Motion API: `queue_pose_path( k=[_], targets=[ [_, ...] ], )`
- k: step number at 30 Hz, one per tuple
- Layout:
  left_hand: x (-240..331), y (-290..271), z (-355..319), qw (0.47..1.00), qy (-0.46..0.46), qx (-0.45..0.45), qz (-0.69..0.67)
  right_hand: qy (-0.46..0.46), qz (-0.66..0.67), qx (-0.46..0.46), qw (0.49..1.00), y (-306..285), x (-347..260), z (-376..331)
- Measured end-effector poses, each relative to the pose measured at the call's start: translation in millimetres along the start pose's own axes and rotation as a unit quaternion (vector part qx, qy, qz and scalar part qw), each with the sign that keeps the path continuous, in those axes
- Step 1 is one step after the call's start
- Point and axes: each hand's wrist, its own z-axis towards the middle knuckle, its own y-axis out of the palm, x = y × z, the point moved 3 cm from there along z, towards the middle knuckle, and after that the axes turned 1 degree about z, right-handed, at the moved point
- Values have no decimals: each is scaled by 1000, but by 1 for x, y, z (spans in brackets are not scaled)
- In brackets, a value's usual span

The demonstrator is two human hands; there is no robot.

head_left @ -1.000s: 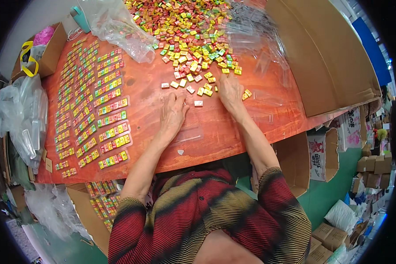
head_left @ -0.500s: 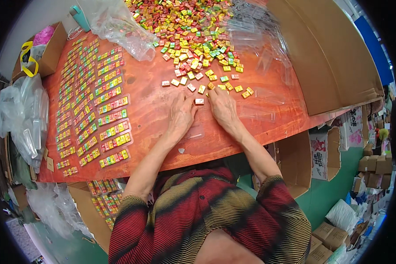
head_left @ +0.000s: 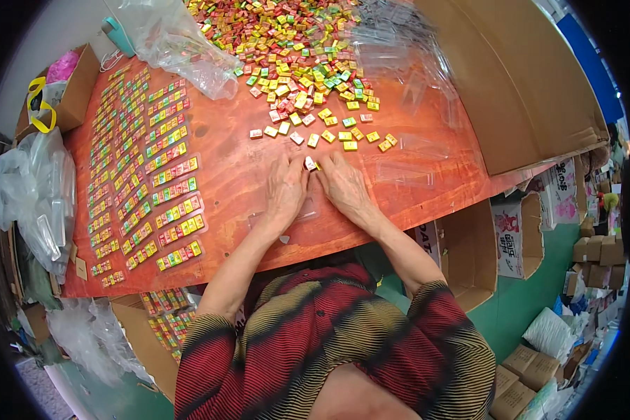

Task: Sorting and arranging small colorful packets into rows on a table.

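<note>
Both my hands meet over the red wooden table (head_left: pixel 231 182), fingers drawn together. My left hand (head_left: pixel 287 189) pinches a small red-and-white box (head_left: pixel 310 164). Close beside it, my right hand (head_left: pixel 346 189) has its fingertips closed on a small yellow box, of which only a sliver shows. A clear plastic tray (head_left: pixel 306 211) lies flat on the table, partly covered by my left hand and wrist. Just beyond my fingers are loose small boxes, among them a yellow box (head_left: pixel 350 145) and a red one (head_left: pixel 256 134).
A big heap of small coloured boxes (head_left: pixel 280 42) lies at the far side. Rows of filled trays (head_left: pixel 178 211) cover the table's left. Clear trays (head_left: pixel 406 173) lie to the right, near a large cardboard box (head_left: pixel 518 91). A plastic bag (head_left: pixel 189 49) sits at the back left.
The red-and-white box has risen from the table, tilted, into my left fingers. My right hand has drawn back from the loose boxes toward my left, with a yellow box.
</note>
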Motion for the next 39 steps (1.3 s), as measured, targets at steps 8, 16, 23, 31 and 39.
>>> queue_pose_path(
  k=[8, 16, 23, 31, 39],
  targets=[
    [-3, -9, 10, 996, 22, -88, -20, -8, -24, 94, 995, -25, 13, 6],
    [-8, -1, 8, 997, 27, -68, -32, 64, -118, 98, 986, -17, 34, 15],
    [-5, -4, 10, 998, 8, -62, -30, 13, -27, 44, 999, -24, 25, 9],
    [-26, -11, 9, 994, -19, -86, -57, -150, 53, -20, 987, 3, -18, 24],
    [-20, -23, 5, 994, -13, -88, -69, -83, -29, 67, 994, -22, 18, 35]
  ],
)
